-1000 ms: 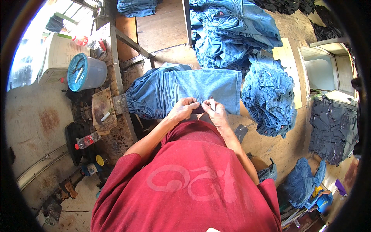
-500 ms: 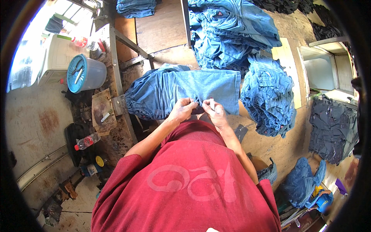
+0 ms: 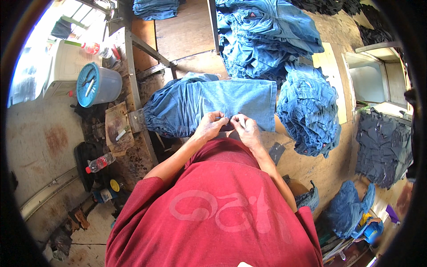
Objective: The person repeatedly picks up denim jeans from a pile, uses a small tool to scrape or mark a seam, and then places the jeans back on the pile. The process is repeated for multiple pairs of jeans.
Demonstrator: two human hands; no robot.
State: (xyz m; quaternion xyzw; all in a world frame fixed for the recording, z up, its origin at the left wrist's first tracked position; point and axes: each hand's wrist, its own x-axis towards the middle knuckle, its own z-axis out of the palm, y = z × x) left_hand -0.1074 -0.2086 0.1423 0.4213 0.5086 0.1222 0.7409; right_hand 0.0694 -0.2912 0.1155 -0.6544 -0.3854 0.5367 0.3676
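Note:
A pair of blue denim trousers [image 3: 242,95] lies across in front of me, with its gathered waist to the left and a straight hem to the right. My left hand [image 3: 210,126] pinches the near edge of the cloth between thumb and fingers. Close beside it, my right hand [image 3: 247,132] is closed around a small white stick [image 3: 242,120], its fingertips at the same edge. Whether those fingertips also grip the denim is hard to make out. A dark gap shows just below the two hands.
Piled denim trousers [image 3: 267,38] stand at the back, and another heap [image 3: 308,109] lies to the right. Dark garments [image 3: 383,149] are stacked farther right. On the left are a blue-lidded bucket [image 3: 106,84], a plastic bottle [image 3: 101,162] and a metal frame [image 3: 132,75].
My right hand has shifted slightly, and its fingertips are nearer my left hand's. The white stick has tilted. The trousers lie almost as before.

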